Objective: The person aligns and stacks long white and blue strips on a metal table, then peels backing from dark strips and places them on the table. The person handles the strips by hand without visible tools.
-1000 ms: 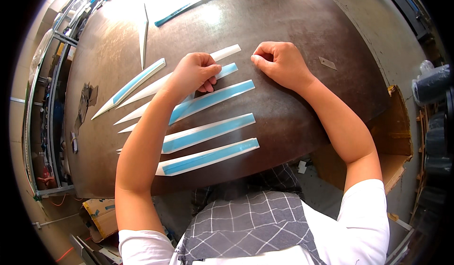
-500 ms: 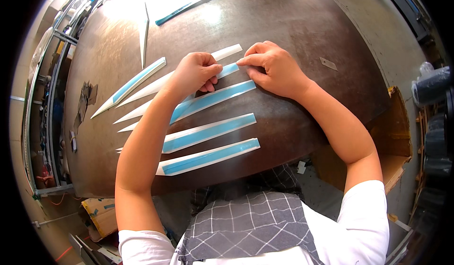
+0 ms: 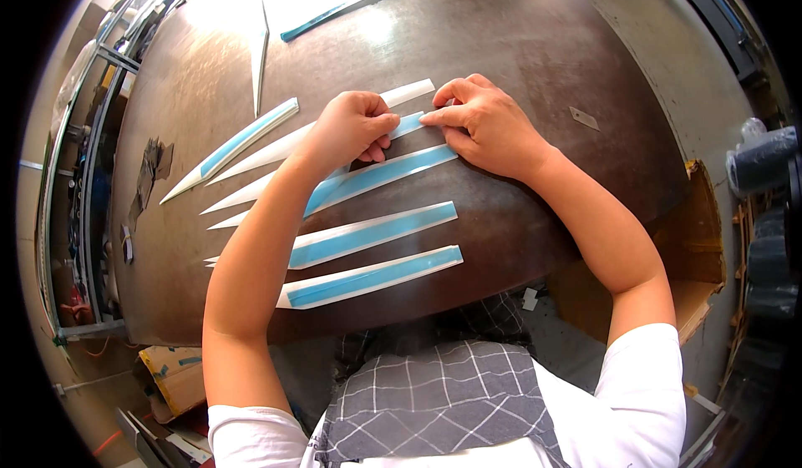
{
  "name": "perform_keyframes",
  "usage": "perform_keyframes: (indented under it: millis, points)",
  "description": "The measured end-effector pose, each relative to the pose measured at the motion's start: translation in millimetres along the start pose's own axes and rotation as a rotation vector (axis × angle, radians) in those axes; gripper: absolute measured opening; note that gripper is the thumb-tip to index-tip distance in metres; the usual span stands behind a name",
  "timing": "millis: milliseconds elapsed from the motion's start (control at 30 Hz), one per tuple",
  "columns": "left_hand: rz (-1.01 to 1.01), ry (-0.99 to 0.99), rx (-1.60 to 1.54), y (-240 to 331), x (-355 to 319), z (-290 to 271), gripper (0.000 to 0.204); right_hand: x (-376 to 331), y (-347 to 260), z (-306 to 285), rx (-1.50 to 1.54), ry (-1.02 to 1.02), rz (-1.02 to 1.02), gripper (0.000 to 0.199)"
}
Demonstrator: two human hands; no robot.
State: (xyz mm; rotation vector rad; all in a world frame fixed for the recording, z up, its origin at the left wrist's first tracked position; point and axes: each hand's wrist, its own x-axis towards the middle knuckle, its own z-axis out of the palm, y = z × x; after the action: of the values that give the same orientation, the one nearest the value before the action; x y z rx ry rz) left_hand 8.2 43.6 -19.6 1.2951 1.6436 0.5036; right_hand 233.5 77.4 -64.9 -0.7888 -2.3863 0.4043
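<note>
Several white strips with pointed left ends lie fanned out across the brown table, most with a light blue band along them. My left hand is closed over one blue-banded strip, thumb against curled fingers; what it pinches is hidden. At that strip's right end, my right hand touches the tip with its index finger, thumb held apart. Nearer me lie a second banded strip, a third and a fourth. Beyond my hands is a plain white strip; another banded one angles away at the left.
A narrow white piece and a dark teal strip lie farther back on the table. Dark scraps sit at the left, a small grey tag at the right. A cardboard box stands beyond the right edge.
Both hands stay at the same strip. My right hand's fingers have shifted slightly at its end, with the index finger now lying straighter. The whole view has moved a little.
</note>
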Motion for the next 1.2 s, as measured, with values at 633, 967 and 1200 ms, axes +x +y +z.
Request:
perform_keyframes:
  millis: [633, 967, 1200]
  points:
    - [-0.098, 0.123, 0.186, -62, -49, -73, 0.035, 2, -2, 2, -0.022, -0.004, 0.003, 0.026]
    - [-0.096, 0.248, 0.101, -103, -62, -88, 0.028, 2, -2, 3, -0.031, -0.006, 0.000, 0.026]
    - [-0.049, 0.301, 0.122, -96, -68, -80, 0.031, 3, -3, 3, -0.016, -0.014, 0.014, 0.025]
